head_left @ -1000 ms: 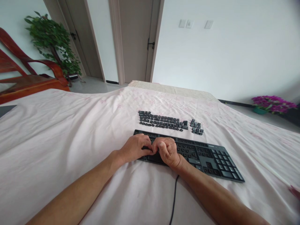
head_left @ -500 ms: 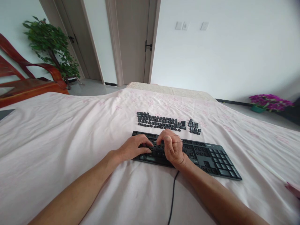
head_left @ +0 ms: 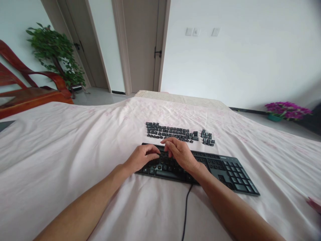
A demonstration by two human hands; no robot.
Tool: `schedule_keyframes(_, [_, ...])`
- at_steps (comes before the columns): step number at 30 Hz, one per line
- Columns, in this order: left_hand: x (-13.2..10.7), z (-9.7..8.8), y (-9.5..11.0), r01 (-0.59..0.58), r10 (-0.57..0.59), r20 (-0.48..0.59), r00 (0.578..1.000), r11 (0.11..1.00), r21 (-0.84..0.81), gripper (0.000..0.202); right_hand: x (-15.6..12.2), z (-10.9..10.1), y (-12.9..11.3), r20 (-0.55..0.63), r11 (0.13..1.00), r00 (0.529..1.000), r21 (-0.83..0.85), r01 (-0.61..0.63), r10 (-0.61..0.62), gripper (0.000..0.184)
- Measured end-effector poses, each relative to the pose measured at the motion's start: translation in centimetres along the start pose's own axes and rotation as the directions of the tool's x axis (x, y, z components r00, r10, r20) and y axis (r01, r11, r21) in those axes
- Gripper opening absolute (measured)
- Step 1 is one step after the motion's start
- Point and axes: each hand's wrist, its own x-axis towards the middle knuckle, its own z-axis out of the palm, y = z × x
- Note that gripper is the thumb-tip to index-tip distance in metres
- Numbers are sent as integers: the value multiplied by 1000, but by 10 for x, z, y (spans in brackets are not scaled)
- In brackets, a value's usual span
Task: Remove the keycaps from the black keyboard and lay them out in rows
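Note:
A black keyboard (head_left: 225,169) lies on a bed covered with a pale pink sheet (head_left: 75,140), and some of its keys are off. Rows of loose black keycaps (head_left: 173,131) sit just beyond it, with a smaller group of keycaps (head_left: 208,138) to their right. My left hand (head_left: 141,157) rests on the keyboard's left end, fingers curled down onto it. My right hand (head_left: 179,152) is over the far edge of the keyboard, close to the loose rows. Its fingertips are pinched together, and what they hold is too small to make out.
The keyboard's black cable (head_left: 186,211) runs toward me between my forearms. A red wooden chair (head_left: 27,90) and a green plant (head_left: 56,55) stand at the left, doors behind. Purple flowers (head_left: 287,110) sit on the floor at the right. Something pink (head_left: 314,204) shows at the right edge.
My right hand has lifted from the keyboard's near rows and moved forward to its far edge, uncurling from a fist into a pinch. My left hand has stayed on the keyboard's left end.

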Motion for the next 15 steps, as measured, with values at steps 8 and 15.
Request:
schedule_keyframes(8, [5, 9, 10, 178, -374, -89, 923, 621, -763, 34, 3, 4, -7, -124, 977, 974, -125, 172, -187, 17])
schedule_keyframes(15, [3, 20, 11, 229, -437, -76, 896, 602, -765, 35, 9, 13, -2, -160, 995, 983, -47, 86, -93, 8])
